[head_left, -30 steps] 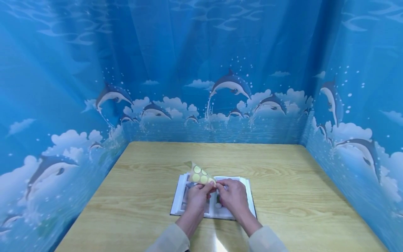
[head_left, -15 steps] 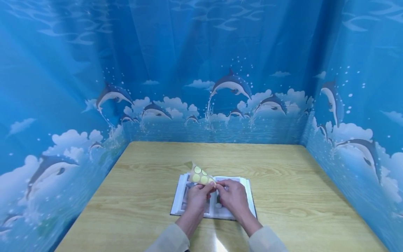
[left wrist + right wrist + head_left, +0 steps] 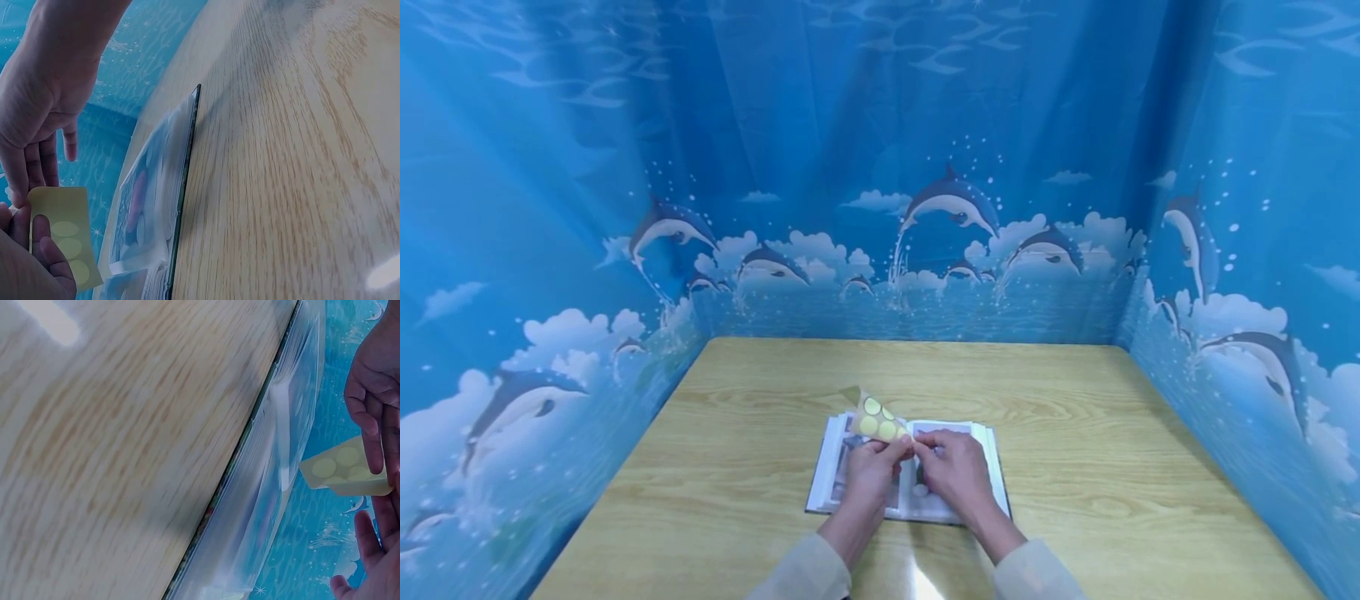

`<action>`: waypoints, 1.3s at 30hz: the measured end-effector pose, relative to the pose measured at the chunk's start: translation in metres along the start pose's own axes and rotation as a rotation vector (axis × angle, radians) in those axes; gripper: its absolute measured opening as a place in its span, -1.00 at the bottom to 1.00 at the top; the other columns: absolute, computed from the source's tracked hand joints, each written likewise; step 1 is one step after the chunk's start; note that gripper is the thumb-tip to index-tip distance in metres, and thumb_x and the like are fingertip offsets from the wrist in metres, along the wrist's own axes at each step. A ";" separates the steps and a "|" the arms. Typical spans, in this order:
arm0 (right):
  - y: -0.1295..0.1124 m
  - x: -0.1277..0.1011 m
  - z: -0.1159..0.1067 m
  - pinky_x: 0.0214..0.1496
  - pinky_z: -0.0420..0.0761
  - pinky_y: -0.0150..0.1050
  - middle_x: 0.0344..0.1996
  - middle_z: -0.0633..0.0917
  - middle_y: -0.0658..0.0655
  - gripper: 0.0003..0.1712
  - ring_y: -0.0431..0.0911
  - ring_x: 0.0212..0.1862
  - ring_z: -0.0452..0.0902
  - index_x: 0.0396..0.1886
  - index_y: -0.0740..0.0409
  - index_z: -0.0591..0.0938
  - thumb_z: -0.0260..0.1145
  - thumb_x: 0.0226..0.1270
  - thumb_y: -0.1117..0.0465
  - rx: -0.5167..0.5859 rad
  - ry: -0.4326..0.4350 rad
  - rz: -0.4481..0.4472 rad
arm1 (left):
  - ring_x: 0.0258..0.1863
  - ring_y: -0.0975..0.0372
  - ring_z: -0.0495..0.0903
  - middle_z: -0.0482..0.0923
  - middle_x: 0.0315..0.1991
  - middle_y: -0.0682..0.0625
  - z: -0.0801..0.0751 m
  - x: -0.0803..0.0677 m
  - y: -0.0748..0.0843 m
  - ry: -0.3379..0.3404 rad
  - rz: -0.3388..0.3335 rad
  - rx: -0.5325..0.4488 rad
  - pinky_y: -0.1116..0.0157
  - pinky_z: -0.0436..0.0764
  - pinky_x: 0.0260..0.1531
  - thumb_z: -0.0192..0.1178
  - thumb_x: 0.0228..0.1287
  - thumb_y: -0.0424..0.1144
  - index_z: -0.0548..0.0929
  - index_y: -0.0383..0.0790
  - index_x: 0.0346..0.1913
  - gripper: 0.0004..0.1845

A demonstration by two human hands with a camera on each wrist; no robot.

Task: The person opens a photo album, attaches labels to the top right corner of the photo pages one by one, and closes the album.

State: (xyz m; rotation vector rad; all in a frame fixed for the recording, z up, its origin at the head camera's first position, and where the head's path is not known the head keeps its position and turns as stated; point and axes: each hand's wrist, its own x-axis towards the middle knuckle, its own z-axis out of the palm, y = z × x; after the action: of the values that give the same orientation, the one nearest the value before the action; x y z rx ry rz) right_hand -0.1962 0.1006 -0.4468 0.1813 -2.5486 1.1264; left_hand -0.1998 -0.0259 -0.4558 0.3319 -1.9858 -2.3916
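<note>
A sheet of round, pale yellow stickers is held up over an open photo album. My left hand grips the sheet's near edge, thumb on top. At the sheet's near right corner, the fingertips of my right hand pinch, close against the left thumb. Whether a sticker is lifted there is too small to tell. In the left wrist view the sticker sheet hangs between both hands, apart from the album. Its bent shape shows in the right wrist view, where fingers cover one end of the sheet.
The album's clear plastic sleeves fan up a little from its dark cover. It lies on a wood-grain table. A blue curtain printed with dolphins surrounds the table at the back and on both sides.
The sticker sheet has tilted and shifted very slightly, and the fingertips at its corner have moved a little. Both hands otherwise keep their places over the album.
</note>
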 end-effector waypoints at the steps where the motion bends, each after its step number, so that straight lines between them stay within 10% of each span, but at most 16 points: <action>1: 0.000 0.000 0.000 -0.10 0.64 -0.04 -0.29 0.79 0.05 -0.86 -0.01 -0.17 0.69 -0.24 0.09 0.81 0.44 0.21 0.20 0.004 0.005 -0.007 | -0.40 0.26 0.59 0.74 -0.40 -0.09 0.000 0.000 0.000 0.001 0.002 0.003 0.23 0.56 -0.28 0.34 0.25 -0.29 0.72 -0.41 -0.20 -0.79; 17: 0.003 -0.001 0.003 -0.14 0.59 -0.08 -0.42 0.78 -0.06 -0.90 -0.06 -0.28 0.67 -0.32 0.04 0.82 0.46 0.17 0.17 -0.056 0.017 -0.111 | -0.16 0.15 0.65 0.74 -0.32 -0.13 -0.001 -0.001 -0.001 0.007 0.023 0.049 0.10 0.61 -0.03 0.35 0.25 -0.27 0.71 -0.42 -0.14 -0.75; 30: 0.002 0.000 -0.001 -0.42 0.52 -0.24 -0.37 0.79 0.02 -0.81 -0.21 -0.54 0.52 -0.19 0.04 0.81 0.42 0.24 0.12 0.100 -0.066 0.123 | -0.20 0.18 0.64 0.72 -0.32 -0.06 -0.003 0.000 0.000 -0.012 0.043 0.064 0.03 0.60 -0.01 0.35 0.24 -0.25 0.71 -0.41 -0.15 -0.75; 39: 0.004 0.001 -0.003 -0.27 0.57 -0.19 -0.38 0.78 -0.01 -0.88 -0.17 -0.37 0.60 -0.32 0.04 0.81 0.43 0.24 0.12 0.147 -0.029 0.133 | -0.27 0.14 0.58 0.71 -0.36 -0.02 -0.006 0.003 0.002 -0.007 0.005 0.101 0.12 0.56 -0.17 0.35 0.25 -0.19 0.72 -0.34 -0.16 -0.74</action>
State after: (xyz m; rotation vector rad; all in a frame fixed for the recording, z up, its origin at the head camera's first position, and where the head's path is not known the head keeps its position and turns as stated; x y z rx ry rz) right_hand -0.1975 0.1055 -0.4476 0.0647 -2.5352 1.3719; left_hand -0.2018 -0.0324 -0.4552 0.3198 -2.1128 -2.2973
